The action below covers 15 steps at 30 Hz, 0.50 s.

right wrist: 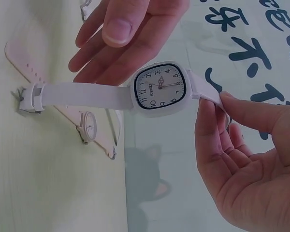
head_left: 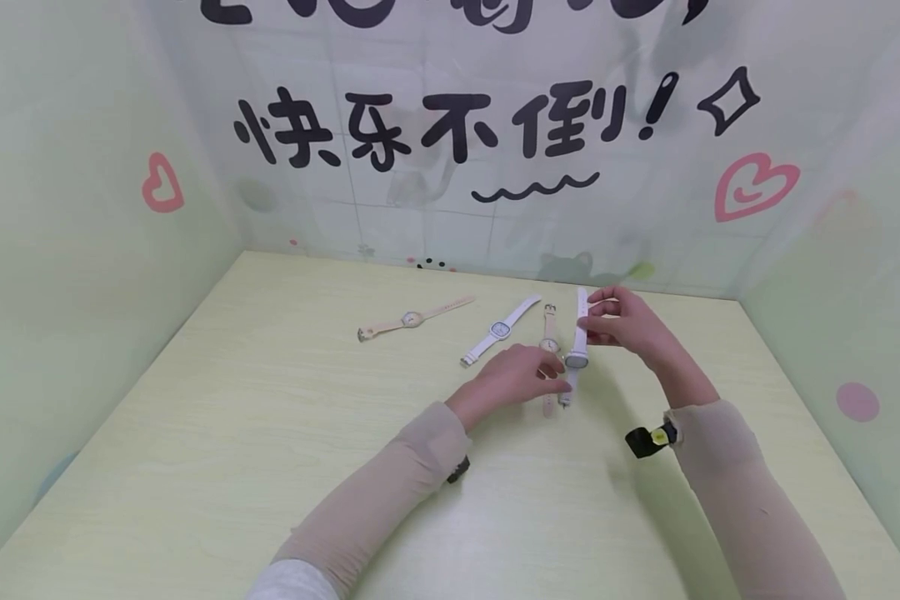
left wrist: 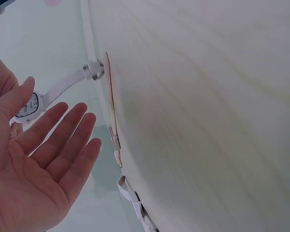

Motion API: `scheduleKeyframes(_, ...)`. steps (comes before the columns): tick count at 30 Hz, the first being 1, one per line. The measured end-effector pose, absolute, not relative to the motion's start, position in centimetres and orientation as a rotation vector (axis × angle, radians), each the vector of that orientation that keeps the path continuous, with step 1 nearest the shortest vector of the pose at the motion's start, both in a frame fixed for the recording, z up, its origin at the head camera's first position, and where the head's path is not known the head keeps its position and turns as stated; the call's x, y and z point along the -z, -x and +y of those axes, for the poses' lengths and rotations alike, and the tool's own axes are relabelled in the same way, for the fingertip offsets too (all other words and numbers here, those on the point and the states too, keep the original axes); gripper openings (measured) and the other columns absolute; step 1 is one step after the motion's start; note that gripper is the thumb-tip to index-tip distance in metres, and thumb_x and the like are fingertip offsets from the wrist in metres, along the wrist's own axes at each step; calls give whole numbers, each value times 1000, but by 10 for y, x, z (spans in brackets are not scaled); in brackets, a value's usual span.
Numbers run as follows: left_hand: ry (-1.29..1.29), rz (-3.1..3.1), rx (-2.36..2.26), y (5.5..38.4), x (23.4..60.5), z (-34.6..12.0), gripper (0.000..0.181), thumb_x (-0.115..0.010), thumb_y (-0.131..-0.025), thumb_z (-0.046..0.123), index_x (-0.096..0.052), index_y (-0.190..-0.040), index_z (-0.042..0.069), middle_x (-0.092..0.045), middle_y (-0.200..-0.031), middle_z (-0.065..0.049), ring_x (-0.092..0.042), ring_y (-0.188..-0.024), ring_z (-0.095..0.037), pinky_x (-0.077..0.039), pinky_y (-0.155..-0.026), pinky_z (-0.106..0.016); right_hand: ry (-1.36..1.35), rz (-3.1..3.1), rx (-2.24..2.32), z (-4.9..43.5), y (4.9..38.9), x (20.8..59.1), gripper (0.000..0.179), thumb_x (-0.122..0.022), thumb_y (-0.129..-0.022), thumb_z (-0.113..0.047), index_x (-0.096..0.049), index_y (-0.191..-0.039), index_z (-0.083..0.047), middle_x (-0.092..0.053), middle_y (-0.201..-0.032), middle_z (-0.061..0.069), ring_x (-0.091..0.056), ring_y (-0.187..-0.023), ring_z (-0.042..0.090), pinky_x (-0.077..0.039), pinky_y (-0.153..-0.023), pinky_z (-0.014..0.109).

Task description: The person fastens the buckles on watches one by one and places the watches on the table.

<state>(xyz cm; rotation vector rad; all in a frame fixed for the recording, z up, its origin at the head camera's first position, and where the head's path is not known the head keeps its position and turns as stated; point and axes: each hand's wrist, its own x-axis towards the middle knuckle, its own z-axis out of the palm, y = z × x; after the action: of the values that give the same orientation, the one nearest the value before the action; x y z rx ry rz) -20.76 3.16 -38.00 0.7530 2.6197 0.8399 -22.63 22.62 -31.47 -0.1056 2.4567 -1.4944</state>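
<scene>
A white wristwatch (head_left: pixel 577 361) with a squarish dial hangs above the table from my right hand (head_left: pixel 633 329). In the right wrist view, thumb and fingers pinch one end of its strap (right wrist: pixel 210 89), and the buckle end points away from that hand. My left hand (head_left: pixel 512 375) is beside the watch. Its fingers look straight in the left wrist view, and whether they touch the watch I cannot tell. Under and beside the left hand lies a pale pink watch (head_left: pixel 549 343) with a round dial, partly covered by that hand in the head view.
Left of the hands, a second white watch (head_left: pixel 500 331) lies slanted on the light wooden table (head_left: pixel 270 433). Farther left is another pink watch (head_left: pixel 412 319), laid out flat. Pale printed walls (head_left: pixel 420 217) enclose the table at the back and sides.
</scene>
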Motion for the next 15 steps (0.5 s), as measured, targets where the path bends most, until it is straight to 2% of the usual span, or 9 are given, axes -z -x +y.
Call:
scheduleKeyframes(6, -751, 2620, -896, 209, 380, 29, 32, -68, -94, 40, -71, -118, 19, -74, -112, 7, -64, -94, -6, -50, -79, -21, 96, 2432, 1552, 220, 227, 308, 51, -62, -98, -9, -31, -136, 5, -57, -97, -1, -66, -76, 3, -60, -76, 20)
scheduleKeyframes(15, -715, 2627, -980, 211, 381, 23, 28, -67, -95, 35, -72, -116, 17, -75, -110, 5, -66, -95, -7, -52, -81, -20, 115, 2423, 1594, 213, 228, 300, 58, -61, -98, -7, -26, -142, 7, -58, -94, -4, -66, -75, 2, -60, -77, 21)
